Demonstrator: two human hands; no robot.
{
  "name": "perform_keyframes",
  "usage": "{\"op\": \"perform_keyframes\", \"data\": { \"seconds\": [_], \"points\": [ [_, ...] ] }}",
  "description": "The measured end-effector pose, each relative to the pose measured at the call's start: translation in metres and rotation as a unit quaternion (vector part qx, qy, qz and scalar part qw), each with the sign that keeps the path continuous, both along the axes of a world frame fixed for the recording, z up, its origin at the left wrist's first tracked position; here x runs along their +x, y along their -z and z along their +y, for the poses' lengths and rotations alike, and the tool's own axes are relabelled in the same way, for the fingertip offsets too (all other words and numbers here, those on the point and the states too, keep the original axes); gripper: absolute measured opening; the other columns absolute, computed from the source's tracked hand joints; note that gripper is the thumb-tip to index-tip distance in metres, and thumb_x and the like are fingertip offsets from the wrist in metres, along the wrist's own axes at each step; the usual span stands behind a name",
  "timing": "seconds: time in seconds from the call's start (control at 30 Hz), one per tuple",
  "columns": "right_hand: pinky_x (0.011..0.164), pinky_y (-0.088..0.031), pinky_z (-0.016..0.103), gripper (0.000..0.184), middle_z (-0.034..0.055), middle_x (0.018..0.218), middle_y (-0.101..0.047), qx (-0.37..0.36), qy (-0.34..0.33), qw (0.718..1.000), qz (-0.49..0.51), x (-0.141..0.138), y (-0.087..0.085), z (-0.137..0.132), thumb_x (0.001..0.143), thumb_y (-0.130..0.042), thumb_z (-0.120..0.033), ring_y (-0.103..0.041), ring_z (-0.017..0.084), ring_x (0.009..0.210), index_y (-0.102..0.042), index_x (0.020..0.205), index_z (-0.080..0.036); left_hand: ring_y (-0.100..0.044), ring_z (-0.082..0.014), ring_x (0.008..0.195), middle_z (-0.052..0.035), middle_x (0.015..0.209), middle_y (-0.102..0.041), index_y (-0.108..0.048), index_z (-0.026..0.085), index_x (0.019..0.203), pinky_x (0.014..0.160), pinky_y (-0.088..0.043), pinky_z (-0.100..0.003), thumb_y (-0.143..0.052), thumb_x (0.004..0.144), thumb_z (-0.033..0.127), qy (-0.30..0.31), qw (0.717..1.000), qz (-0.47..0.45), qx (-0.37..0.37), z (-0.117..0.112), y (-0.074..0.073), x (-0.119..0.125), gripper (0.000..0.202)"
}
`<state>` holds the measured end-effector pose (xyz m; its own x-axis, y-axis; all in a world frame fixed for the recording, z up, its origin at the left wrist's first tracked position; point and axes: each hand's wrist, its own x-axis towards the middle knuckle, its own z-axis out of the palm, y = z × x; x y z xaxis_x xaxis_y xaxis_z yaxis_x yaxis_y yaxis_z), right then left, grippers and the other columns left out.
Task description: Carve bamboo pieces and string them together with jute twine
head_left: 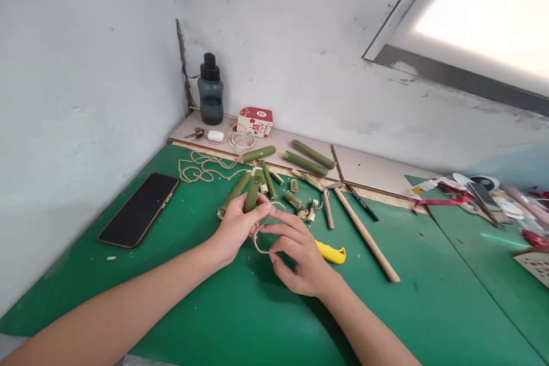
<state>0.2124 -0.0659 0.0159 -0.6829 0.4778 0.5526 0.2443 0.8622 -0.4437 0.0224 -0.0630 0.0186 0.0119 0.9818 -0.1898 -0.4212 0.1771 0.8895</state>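
My left hand [237, 222] is closed around a short green bamboo piece [253, 191], which stands up out of the fist with a small dark mark near its top. A loop of thin twine [256, 242] hangs below the bamboo. My right hand [297, 251] pinches that twine between its fingers, close beside the left fingertips. More twine [201, 166] lies in loose coils at the back left. Just behind my hands are cut bamboo pieces [294, 200], several of them short.
A phone [139, 210] lies at left. To the right are a yellow-handled tool [332, 252], a long wooden-handled tool [366, 234] and a black pen [362, 203]. A water bottle [210, 91], a red-and-white box [255, 121] and a tape roll [241, 140] stand along the wall.
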Motion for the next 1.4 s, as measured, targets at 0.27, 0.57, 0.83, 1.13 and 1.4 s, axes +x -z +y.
{"op": "perform_keyframes", "data": {
  "seconds": [0.27, 0.57, 0.83, 1.13, 1.4],
  "points": [
    [0.071, -0.047, 0.031, 0.021, 0.0014, 0.092, -0.075, -0.087, -0.034, 0.993, -0.079, 0.003, -0.004, -0.005, 0.078, -0.056, -0.005, -0.063, 0.017, 0.077, -0.051, 0.083, -0.025, -0.040, -0.0013, 0.048, 0.0014, 0.085, -0.069, -0.061, 0.019, 0.093, 0.044, -0.034, -0.016, -0.089, 0.073, 0.026, -0.162, 0.980, -0.108, 0.033, 0.024, -0.012, -0.029, 0.036],
    [0.067, -0.038, 0.030, 0.022, 0.0010, 0.079, -0.067, -0.115, -0.055, 0.978, -0.163, 0.004, -0.006, -0.012, 0.067, -0.056, -0.007, -0.054, 0.017, 0.072, -0.041, 0.072, -0.023, -0.042, -0.0023, 0.050, -0.0002, 0.087, -0.071, -0.061, 0.019, 0.092, 0.045, -0.034, -0.016, -0.084, 0.074, 0.012, -0.231, 0.962, -0.129, 0.062, 0.040, -0.019, -0.058, 0.030],
    [0.078, -0.040, 0.034, 0.018, 0.0034, 0.090, -0.070, -0.149, 0.007, 0.975, -0.164, 0.017, -0.013, 0.002, 0.099, -0.063, -0.034, -0.058, 0.019, 0.083, -0.061, 0.087, -0.022, -0.042, -0.0020, 0.051, -0.0001, 0.088, -0.070, -0.063, 0.018, 0.092, 0.046, -0.035, -0.016, -0.086, 0.073, 0.013, -0.183, 0.974, -0.103, 0.083, 0.032, -0.020, -0.048, 0.030],
    [0.070, -0.044, 0.030, 0.057, -0.0003, 0.070, -0.055, -0.415, 0.051, 0.899, 0.130, 0.001, -0.004, 0.006, 0.108, -0.037, -0.064, -0.053, 0.016, 0.070, -0.053, 0.073, -0.021, -0.046, -0.0052, 0.051, -0.0010, 0.081, -0.067, -0.063, 0.016, 0.087, 0.048, -0.036, -0.021, -0.080, 0.084, 0.035, 0.202, 0.975, 0.044, 0.079, -0.020, -0.005, 0.010, 0.025],
    [0.072, -0.049, 0.030, 0.033, 0.0023, 0.091, -0.061, -0.439, 0.116, 0.857, 0.245, 0.004, -0.001, 0.010, 0.092, -0.074, -0.055, -0.058, 0.017, 0.081, -0.071, 0.084, -0.023, -0.046, -0.0063, 0.053, 0.0007, 0.077, -0.065, -0.059, 0.017, 0.084, 0.048, -0.035, -0.020, -0.080, 0.080, 0.034, 0.216, 0.971, 0.094, 0.038, -0.016, -0.006, 0.012, 0.028]
  ]
}}
